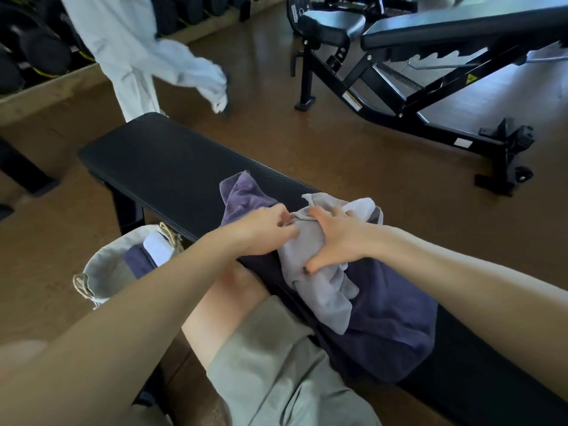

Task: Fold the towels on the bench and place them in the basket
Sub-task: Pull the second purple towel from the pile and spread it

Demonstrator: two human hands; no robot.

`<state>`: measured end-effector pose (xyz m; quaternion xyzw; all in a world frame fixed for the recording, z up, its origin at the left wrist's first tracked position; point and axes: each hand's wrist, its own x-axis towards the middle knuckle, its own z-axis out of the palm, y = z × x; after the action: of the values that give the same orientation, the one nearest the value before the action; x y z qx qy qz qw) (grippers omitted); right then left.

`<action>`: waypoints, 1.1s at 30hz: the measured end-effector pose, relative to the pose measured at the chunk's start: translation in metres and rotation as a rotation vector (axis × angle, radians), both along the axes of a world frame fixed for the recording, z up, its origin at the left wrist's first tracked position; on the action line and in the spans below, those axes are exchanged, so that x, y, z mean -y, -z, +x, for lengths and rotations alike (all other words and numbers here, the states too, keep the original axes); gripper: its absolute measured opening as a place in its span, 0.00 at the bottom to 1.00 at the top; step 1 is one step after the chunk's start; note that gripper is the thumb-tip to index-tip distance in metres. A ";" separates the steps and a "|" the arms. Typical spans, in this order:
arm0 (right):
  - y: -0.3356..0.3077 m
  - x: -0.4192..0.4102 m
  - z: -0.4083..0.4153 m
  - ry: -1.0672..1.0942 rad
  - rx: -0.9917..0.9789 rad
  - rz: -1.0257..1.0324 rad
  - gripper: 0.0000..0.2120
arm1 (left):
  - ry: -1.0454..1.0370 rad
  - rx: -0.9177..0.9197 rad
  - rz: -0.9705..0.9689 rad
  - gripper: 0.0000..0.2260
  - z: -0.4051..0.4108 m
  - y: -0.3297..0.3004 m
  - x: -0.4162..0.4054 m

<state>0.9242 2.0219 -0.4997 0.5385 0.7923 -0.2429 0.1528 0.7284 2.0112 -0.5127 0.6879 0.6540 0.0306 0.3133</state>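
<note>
The grey towel lies crumpled on the desk, atop a navy towel. Left hand pinches its edge; right hand grips the bunched cloth. Recommended: locate two corners, spread flat (avoid dragging the navy towel), then fold. Basket stands left, beside the desk.

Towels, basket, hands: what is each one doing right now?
Grey towel: crumpled, held by both hands.
Navy towel: unfolded on the bench.
Purple towel: crumpled on the bench.
Basket: holds folded towels.
Left hand: pinching grey towel.
Right hand: fingers curled round grey towel.
</note>
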 end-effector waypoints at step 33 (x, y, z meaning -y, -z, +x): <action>0.002 0.062 0.091 -0.197 -0.090 0.200 0.30 | 0.191 -0.283 0.222 0.10 0.045 0.032 -0.001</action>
<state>1.0156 1.9603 -0.5014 0.4590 0.8677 -0.1703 0.0859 0.7738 2.0119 -0.5444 0.7746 0.6158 -0.0243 0.1420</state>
